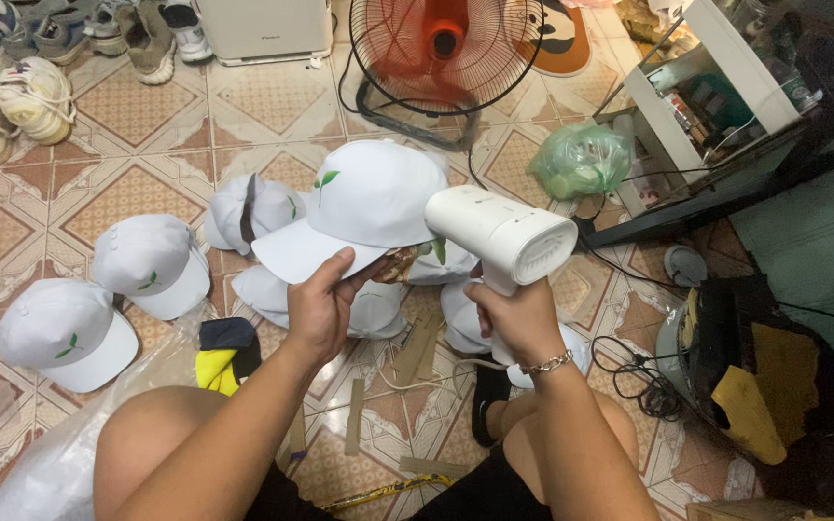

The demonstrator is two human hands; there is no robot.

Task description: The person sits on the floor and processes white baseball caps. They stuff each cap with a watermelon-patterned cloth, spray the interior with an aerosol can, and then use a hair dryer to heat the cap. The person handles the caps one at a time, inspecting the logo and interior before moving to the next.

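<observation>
The left hand [320, 309] is clamped on the brim of a white cap [364, 207], held up just left of the white handheld steamer [499, 233]. The right hand [515, 318] is closed round the steamer's handle. Beyond the steamer stands a floor fan [446, 48]; more caps [152, 265] lie on the tiled floor left of it.

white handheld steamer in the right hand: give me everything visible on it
The handheld steamer is a white, smooth, plastic-looking unit with a rounded oblong head and a slotted face at its right end. It is held up off the floor, head tilted, nose toward the white cap in the left hand. The right hand wraps its handle from below. A pale cord trails below. No steam is visible.
</observation>
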